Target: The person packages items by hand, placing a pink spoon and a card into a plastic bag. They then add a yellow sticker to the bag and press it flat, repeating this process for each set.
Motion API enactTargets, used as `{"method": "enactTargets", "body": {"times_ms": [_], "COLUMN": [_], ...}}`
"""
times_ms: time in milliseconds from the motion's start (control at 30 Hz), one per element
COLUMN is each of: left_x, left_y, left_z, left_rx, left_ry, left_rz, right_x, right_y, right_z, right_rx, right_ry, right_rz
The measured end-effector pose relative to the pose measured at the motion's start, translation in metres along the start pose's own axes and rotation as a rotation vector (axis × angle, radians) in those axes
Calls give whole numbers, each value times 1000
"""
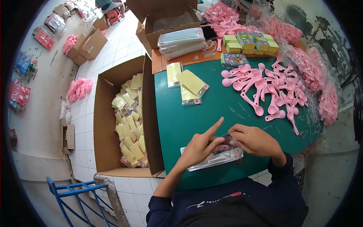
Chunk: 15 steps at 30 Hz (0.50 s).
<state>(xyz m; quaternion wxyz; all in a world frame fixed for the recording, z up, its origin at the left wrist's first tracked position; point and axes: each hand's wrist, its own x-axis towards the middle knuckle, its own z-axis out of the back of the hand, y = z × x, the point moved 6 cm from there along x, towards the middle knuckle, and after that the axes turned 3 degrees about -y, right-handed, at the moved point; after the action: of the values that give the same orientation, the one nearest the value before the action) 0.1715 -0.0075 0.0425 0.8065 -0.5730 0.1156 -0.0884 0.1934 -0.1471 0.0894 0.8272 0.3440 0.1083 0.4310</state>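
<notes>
Near the front edge of the green table, both of my hands are on a small clear plastic bag with something pink and a dark printed piece inside. My left hand grips its left side between thumb and curled fingers, the index finger pointing away. On the other side, my right hand pinches the bag's upper right with bent fingers. Beneath the hands lies a stack of flat clear bags. Pink measuring spoons are heaped to the right. Several filled bags with yellow cards lie farther back.
An open carton on the left holds many filled bags. At the back are a bundle of clear bags, stacks of small cards and bagged pink spoons. A blue metal frame stands at lower left.
</notes>
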Motion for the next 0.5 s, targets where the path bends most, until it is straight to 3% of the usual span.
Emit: {"method": "enactTargets", "body": {"times_ms": [67, 167, 267, 367, 433, 500], "left_x": [-2, -8, -20, -27, -30, -31], "left_y": [2, 8, 31, 55, 55, 54], "left_z": [-3, 3, 14, 16, 14, 12], "left_rx": [147, 130, -153, -536, -548, -493], "left_ry": [-95, 12, 120, -74, -49, -11], "left_rz": [-55, -33, -10, 70, 112, 148], "right_x": [0, -3, -19, -28, -28, -35], "right_y": [-8, -21, -46, -58, -47, -49], "right_z": [-5, 2, -1, -19, -28, -30], "right_rx": [90, 233, 379, 520, 778, 730], "right_ry": [-43, -132, -217, -208, -208, -200], "right_rz": [-30, -226, -435, -458, -559, -562]}}
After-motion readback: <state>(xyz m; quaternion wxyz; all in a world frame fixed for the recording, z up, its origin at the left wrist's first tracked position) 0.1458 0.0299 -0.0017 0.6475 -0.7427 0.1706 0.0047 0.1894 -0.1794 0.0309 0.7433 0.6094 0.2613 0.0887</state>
